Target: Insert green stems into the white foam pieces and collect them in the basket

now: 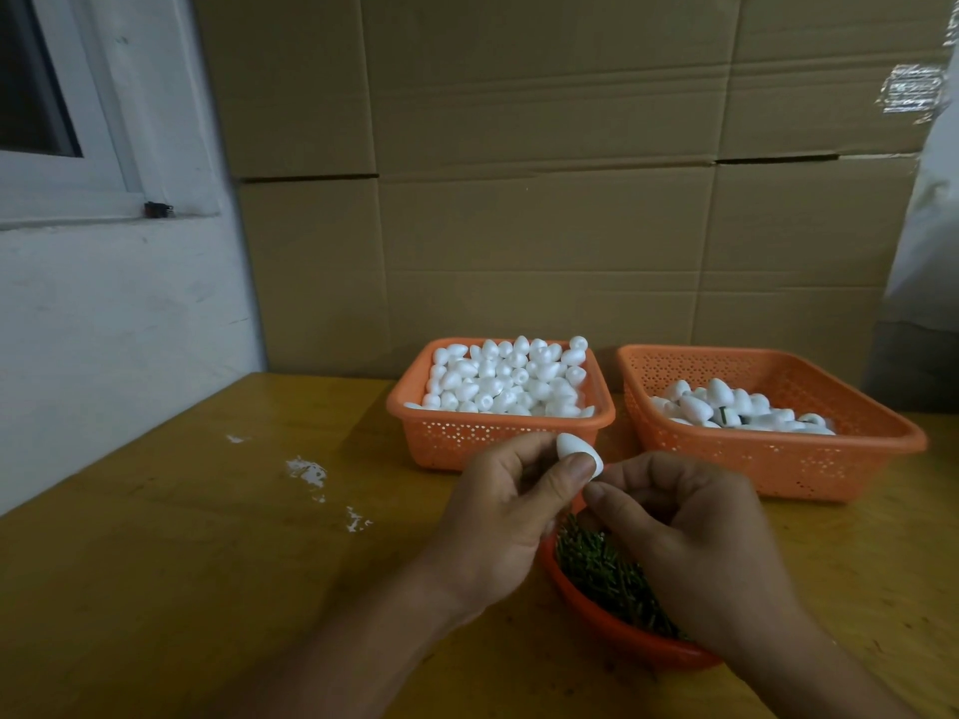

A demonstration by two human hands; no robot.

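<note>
A single white foam piece (578,454) is pinched in the left hand (511,516), with the thumb pressed across its lower side and the fingers curled behind it; its rounded end points up and to the left. The right hand (690,542) is held just beside it, fingers curled and thumb drawn in toward the foam's lower tip — whether a stem is pinched there cannot be told, as nothing green is seen between the fingertips.

Both hands are raised above a round orange bowl (612,627) near the front edge of the wooden table (207,537). The bowl is filled with short green stems (597,568) and is partly hidden by the right wrist.

Toward the back edge of the table, two orange perforated baskets are set side by side against a wall of cardboard boxes (545,199). The left basket (446,438) is heaped to its rim with plain foam pieces (506,378). The right basket (809,459) is only partly filled — its foam pieces (737,409) are gathered along the left and middle of its floor, and a dark stem is seen sticking out among them.

White crumbs (306,472) are scattered on the table to the left of the hands. A window frame (67,184) is set in the white wall at the far left.
</note>
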